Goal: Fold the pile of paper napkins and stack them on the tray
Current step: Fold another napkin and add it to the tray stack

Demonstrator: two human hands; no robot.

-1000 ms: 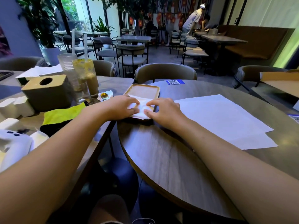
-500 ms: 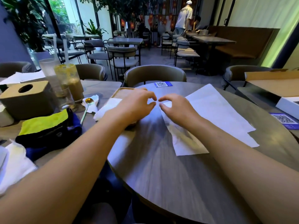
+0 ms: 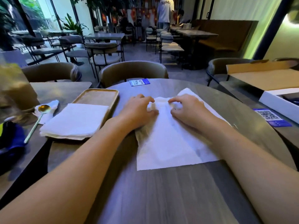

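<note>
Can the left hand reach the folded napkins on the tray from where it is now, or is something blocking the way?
Probably yes. The left hand rests on the unfolded napkin, just right of the tray. Only bare table lies between it and the folded napkins.

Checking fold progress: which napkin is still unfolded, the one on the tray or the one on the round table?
The napkin on the round table: it lies spread open under both hands, left hand and right hand. The one on the tray is folded.

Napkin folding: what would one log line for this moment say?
hands: pinching napkin far edge | tray: folded stack | table
</note>
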